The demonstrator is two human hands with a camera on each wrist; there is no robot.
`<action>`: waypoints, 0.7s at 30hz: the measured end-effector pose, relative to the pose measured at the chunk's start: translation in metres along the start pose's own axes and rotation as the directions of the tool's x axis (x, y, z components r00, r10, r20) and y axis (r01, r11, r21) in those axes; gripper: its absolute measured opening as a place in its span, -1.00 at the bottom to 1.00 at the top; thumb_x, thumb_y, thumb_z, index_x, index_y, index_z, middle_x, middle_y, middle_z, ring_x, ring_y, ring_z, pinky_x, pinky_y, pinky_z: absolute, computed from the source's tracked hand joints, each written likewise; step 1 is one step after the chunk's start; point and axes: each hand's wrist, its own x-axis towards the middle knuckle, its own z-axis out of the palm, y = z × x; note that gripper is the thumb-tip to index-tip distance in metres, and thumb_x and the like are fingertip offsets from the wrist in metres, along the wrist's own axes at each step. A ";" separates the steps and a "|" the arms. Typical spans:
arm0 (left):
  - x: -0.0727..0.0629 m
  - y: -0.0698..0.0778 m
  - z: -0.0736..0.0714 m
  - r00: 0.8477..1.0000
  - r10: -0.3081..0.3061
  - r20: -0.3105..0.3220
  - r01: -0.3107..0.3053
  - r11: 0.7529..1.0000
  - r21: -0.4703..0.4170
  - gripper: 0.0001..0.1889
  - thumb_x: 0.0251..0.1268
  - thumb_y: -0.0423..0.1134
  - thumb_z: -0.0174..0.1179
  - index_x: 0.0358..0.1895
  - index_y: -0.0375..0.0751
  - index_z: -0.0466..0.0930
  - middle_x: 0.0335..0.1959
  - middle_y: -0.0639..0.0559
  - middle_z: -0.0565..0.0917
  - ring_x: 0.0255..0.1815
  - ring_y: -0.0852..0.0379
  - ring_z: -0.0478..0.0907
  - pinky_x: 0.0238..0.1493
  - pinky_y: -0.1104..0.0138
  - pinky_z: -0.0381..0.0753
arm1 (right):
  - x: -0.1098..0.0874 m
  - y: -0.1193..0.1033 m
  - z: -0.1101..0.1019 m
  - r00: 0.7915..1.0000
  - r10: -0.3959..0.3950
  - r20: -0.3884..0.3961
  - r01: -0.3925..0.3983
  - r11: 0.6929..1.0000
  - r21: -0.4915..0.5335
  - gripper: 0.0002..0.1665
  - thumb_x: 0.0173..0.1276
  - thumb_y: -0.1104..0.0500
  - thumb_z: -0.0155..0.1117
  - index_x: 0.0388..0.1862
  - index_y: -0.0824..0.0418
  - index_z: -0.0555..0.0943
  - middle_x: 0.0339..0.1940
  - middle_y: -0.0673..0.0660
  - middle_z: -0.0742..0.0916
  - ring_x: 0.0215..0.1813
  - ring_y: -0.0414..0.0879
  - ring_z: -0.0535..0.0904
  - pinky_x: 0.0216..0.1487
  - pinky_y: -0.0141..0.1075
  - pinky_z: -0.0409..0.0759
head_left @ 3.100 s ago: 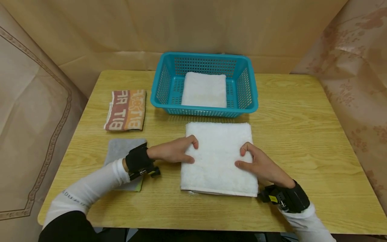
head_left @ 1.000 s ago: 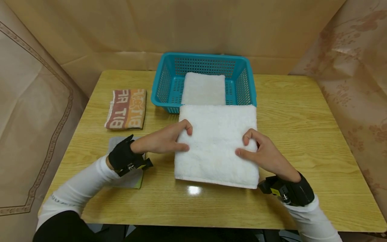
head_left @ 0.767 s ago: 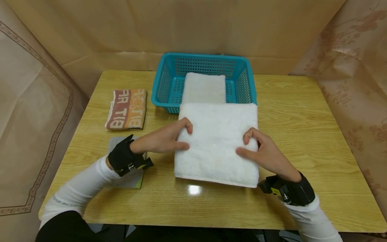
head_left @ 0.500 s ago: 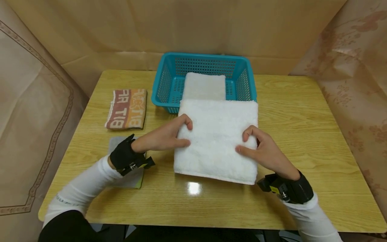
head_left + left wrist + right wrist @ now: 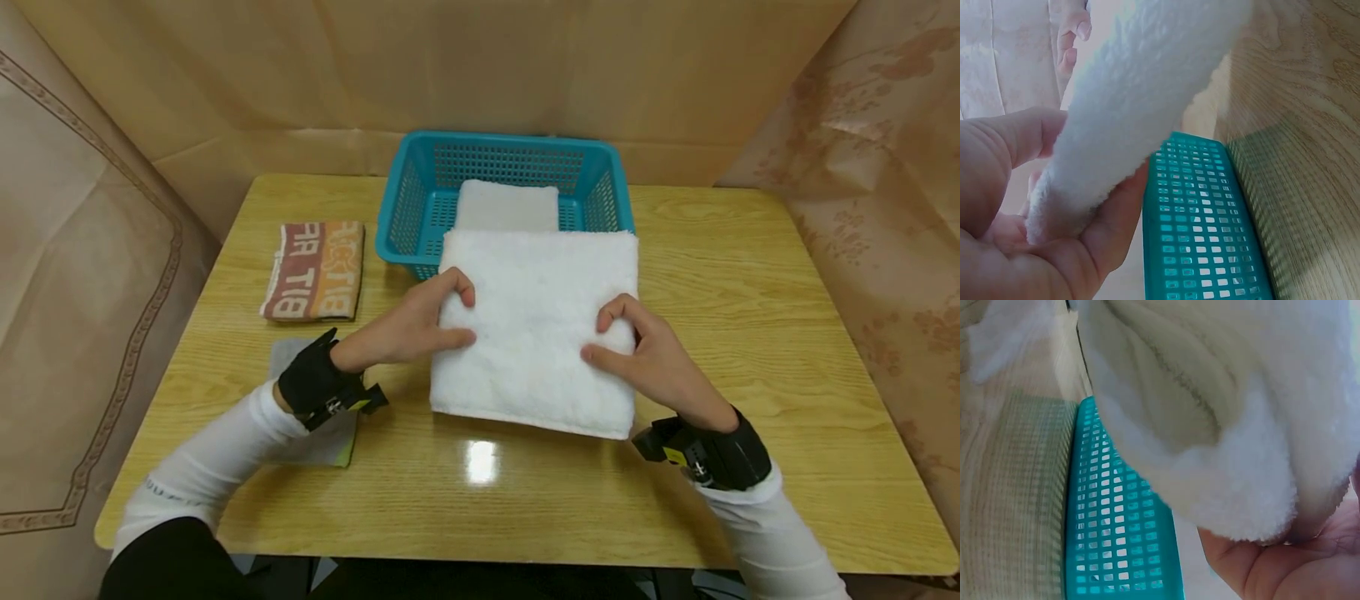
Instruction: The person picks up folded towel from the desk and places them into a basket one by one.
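A folded white towel (image 5: pixel 534 358) is held up above the table between both hands, its far edge overlapping the basket's front in the head view. My left hand (image 5: pixel 420 323) grips its left edge, thumb on top and fingers curled beneath. On the opposite edge my right hand (image 5: pixel 656 358) grips it the same way. Thick folded layers of the towel (image 5: pixel 1235 487) show in the right wrist view. Behind it stands a teal plastic basket (image 5: pixel 397 208) with lattice walls. Inside the basket lies another folded white towel (image 5: pixel 508 205), partly covered by the held one.
A folded brown and orange towel with letters (image 5: pixel 313 271) lies on the wooden table (image 5: pixel 750 333) left of the basket. Nearer, a grey folded cloth (image 5: pixel 318 446) is partly hidden under the left wrist. A beige curtain (image 5: pixel 510 67) hangs behind the table.
Both hands have lifted the white towel off the table and carried it forward toward the basket. Its far edge now covers the basket's front rim and part of the towel inside.
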 end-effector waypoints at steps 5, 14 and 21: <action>0.002 -0.002 -0.001 0.998 0.019 -0.052 -0.020 1.000 -0.017 -0.66 0.22 -0.43 0.33 -0.07 -0.25 0.35 0.02 -0.16 0.45 0.01 -0.02 0.34 0.06 0.22 0.30 | 0.005 -0.003 0.001 1.000 0.007 -0.014 -0.007 1.000 -0.009 -0.65 0.32 0.27 0.40 -0.06 0.24 0.42 -0.09 0.22 0.54 -0.26 -0.06 0.59 -0.33 -0.27 0.61; 0.005 -0.005 -0.002 0.994 0.033 -0.107 -0.036 0.999 -0.034 -0.65 0.25 -0.43 0.31 0.04 -0.27 0.41 0.14 -0.14 0.48 0.11 0.00 0.37 0.15 0.19 0.32 | 0.013 -0.001 0.002 0.999 -0.045 -0.013 0.045 0.999 -0.002 -0.61 0.34 0.25 0.38 0.11 0.18 0.52 0.02 0.18 0.57 -0.23 -0.05 0.63 -0.28 -0.29 0.63; 0.007 -0.008 -0.002 0.992 0.053 -0.112 -0.057 0.998 -0.035 -0.60 0.24 -0.45 0.30 0.11 -0.31 0.41 0.19 -0.15 0.47 0.23 -0.01 0.37 0.29 0.16 0.30 | 0.019 0.001 0.002 0.997 -0.082 -0.007 0.082 0.997 -0.002 -0.55 0.35 0.25 0.37 0.20 0.16 0.53 0.09 0.19 0.58 -0.20 -0.06 0.63 -0.25 -0.31 0.63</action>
